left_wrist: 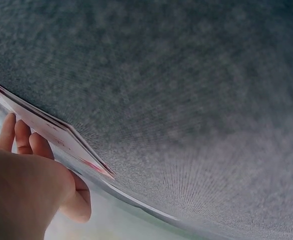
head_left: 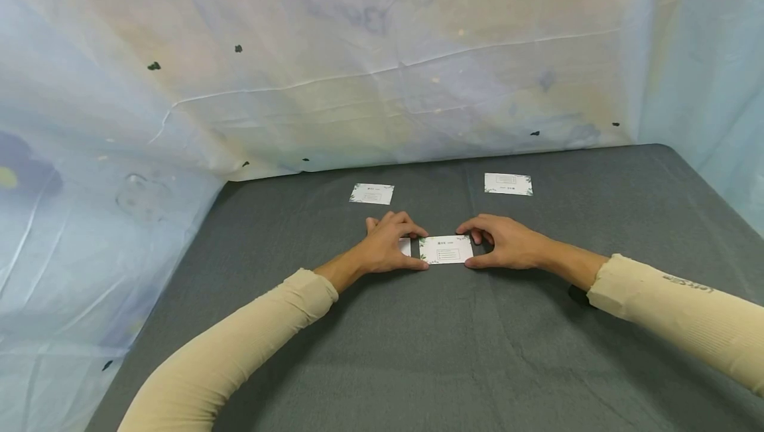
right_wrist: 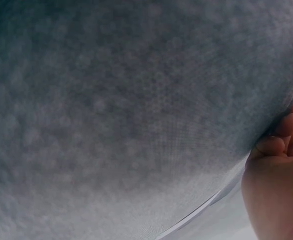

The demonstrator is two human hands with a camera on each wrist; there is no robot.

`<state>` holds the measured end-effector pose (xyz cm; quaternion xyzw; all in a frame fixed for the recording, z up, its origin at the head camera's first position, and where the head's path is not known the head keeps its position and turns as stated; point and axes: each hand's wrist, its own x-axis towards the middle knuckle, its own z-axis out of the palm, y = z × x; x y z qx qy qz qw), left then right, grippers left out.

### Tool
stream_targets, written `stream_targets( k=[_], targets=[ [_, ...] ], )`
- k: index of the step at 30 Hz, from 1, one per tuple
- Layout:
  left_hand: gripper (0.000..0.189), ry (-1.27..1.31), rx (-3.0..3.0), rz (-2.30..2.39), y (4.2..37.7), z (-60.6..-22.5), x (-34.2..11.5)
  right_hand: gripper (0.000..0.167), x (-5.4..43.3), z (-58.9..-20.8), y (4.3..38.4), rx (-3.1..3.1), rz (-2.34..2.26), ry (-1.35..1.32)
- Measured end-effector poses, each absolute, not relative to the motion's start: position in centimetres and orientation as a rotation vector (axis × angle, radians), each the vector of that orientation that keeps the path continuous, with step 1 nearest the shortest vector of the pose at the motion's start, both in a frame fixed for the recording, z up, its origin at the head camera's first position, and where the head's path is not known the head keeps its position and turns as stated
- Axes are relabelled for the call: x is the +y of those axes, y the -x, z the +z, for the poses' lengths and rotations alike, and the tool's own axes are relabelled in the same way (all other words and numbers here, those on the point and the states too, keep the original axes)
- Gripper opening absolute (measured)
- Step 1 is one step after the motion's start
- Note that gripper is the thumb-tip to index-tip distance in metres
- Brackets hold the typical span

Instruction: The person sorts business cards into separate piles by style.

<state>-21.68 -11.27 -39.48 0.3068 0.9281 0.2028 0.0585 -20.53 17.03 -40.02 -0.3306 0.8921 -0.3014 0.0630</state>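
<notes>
A white business card [head_left: 445,254] with printed text and green leaf corners lies in the middle of the grey cloth. My left hand [head_left: 384,247] pinches its left end, thumb at the near edge and index finger at the far edge. At the right end, my right hand [head_left: 512,244] grips the same card between thumb and index finger. Part of a second white card [head_left: 405,246] shows beneath the left hand, the rest hidden. In the left wrist view a layered card edge [left_wrist: 61,135] runs beside the left fingers. The right wrist view shows curled fingers [right_wrist: 289,127] close over the cloth.
Two more cards lie farther back: one card [head_left: 371,194] at left and another card [head_left: 508,184] at right, its print upside down. Grey cloth [head_left: 406,352] covers the table. Pale patterned sheets [head_left: 382,100] hang behind and along both sides.
</notes>
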Motion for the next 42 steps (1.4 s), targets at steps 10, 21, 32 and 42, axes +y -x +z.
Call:
stream_targets(
  k=[10,21,32,42],
  targets=[
    [0.058,-0.915,2.792,0.657,22.3,-39.3,-11.7,0.057,17.4,-39.9,20.8,2.669,-0.923,0.986],
    [0.050,-0.868,2.777,0.778,25.6,-39.1,-16.4,0.055,16.4,-38.4,22.5,2.682,-0.851,0.990],
    [0.054,-0.708,2.907,0.690,29.8,-38.5,-23.7,0.055,11.7,-36.5,27.5,2.701,-0.707,1.022],
    [0.068,-0.680,2.838,0.643,31.5,-37.9,-23.7,0.056,8.6,-35.6,31.5,2.715,-0.636,1.000]
  ],
)
